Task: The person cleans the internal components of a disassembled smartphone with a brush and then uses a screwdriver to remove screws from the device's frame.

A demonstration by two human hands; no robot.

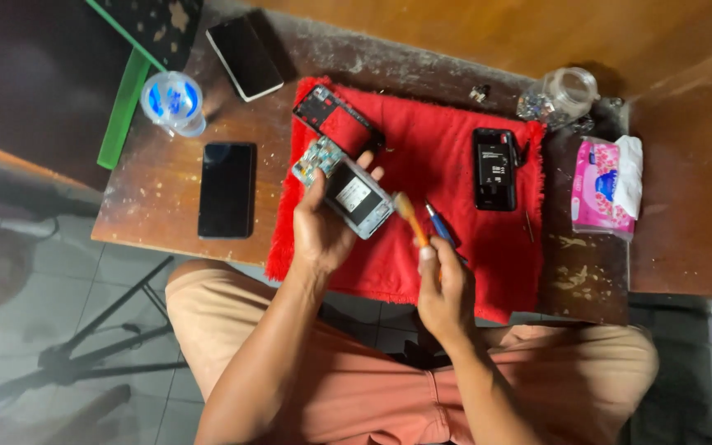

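Note:
My left hand (323, 227) holds an opened phone body (348, 188) over a red cloth (438, 156), its circuit board and battery facing up. My right hand (445, 288) grips a small orange-handled brush (409, 216) whose bristle tip touches the phone's lower edge. Beside the brush, a blue-handled tool (441, 227) lies partly under my right hand; whether the hand grips it is unclear. A black phone frame (335, 119) lies on the cloth's upper left. A black phone back part (495, 168) rests on the cloth's right side.
A worn wooden table (158, 198) carries a dark phone (227, 189), a second phone (245, 58), a plastic cup with a blue-printed lid (174, 102), a glass jar (560, 96) and a pink tissue pack (605, 187). A green strip (124, 107) lies at the left edge.

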